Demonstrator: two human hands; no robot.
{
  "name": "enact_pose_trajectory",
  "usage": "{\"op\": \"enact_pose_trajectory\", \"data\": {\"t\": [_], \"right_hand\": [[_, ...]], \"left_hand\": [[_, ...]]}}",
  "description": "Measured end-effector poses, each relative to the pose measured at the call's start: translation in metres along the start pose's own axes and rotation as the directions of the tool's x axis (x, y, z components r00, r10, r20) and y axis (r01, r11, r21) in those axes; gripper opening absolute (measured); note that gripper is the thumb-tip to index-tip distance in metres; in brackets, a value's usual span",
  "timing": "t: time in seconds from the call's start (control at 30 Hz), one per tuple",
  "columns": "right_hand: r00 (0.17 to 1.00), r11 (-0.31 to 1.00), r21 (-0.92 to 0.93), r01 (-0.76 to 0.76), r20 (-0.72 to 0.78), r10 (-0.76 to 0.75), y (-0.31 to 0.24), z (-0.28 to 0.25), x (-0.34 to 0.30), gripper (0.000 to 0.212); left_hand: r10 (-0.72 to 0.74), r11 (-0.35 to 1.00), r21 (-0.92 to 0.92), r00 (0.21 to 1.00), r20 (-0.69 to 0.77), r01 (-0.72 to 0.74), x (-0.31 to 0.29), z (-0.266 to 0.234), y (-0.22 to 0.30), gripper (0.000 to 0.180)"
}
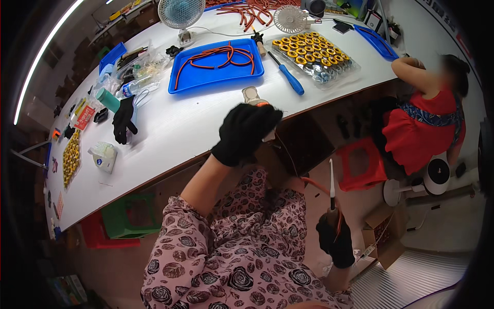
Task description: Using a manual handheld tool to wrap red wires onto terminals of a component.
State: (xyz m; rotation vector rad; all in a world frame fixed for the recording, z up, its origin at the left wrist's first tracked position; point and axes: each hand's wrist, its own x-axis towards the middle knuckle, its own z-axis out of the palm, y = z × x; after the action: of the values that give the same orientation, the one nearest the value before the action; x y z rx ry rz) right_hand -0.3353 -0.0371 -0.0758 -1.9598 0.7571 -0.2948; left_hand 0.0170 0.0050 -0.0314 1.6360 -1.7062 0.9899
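- Black glove on the left hand, centre of the frame, fingers curled over something at the tabletop edge; what is gripped, hidden by the glove, cannot tell.
- Small pale cylinder just above that hand, standing on the tabletop near its front edge.
- Black-gloved right hand, lower right of the frame, clenched round a brown handle, a thin white-tipped tool pointing straight up from the fist, held well below the tabletop, over the floor.
- Orange cord running from beside the raised tool leftward toward the left hand.
- Pink flower-print sleeves and lap filling the lower centre.
- Blue tray in the upper centre, holding loose orange tubing.
- Blue-handled screwdriver lying just right of the tray.
- Clear sheet of yellow ring-shaped parts to the upper right of the screwdriver.
- Two small desk fans at the top.
- Spare black glove lying at the left of the tabletop, near a green bottle.
- Another person in a red top seated at the right, bent toward the tabletop, beside a red stool.
- Green stool under the tabletop, lower left.
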Motion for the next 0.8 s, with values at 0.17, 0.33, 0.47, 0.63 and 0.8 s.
{"op": "enact_pose_trajectory", "data": {"t": [0.17, 0.33, 0.47, 0.63, 0.8], "right_hand": [[0.942, 0.86, 0.39, -0.33, 0.186, 0.278, -0.036, 0.011, 0.057, 0.021], [0.862, 0.702, 0.533, -0.471, 0.447, 0.239, -0.058, 0.029, 0.117, 0.021], [0.879, 0.688, 0.564, -0.456, 0.406, 0.25, -0.072, 0.05, 0.155, 0.022], [0.895, 0.693, 0.597, -0.404, 0.416, 0.164, -0.086, 0.049, 0.162, 0.015], [0.884, 0.571, 0.695, -0.437, 0.447, 0.132, -0.077, 0.051, 0.139, 0.014]], "left_hand": [[-0.347, 0.916, -0.229, 0.936, -0.049, 0.328, 0.024, 0.035, -0.067, 0.023], [-0.636, 0.441, -0.71, 0.749, 0.185, 0.55, -0.014, 0.082, -0.077, 0.027], [-0.638, -0.074, -0.826, 0.61, 0.47, 0.559, -0.03, 0.094, -0.072, 0.025], [-0.627, -0.123, -0.788, 0.568, 0.533, 0.604, -0.031, 0.099, -0.077, 0.023], [-0.563, 0.229, -0.67, 0.658, 0.501, 0.706, -0.037, 0.082, -0.081, 0.037]]}}
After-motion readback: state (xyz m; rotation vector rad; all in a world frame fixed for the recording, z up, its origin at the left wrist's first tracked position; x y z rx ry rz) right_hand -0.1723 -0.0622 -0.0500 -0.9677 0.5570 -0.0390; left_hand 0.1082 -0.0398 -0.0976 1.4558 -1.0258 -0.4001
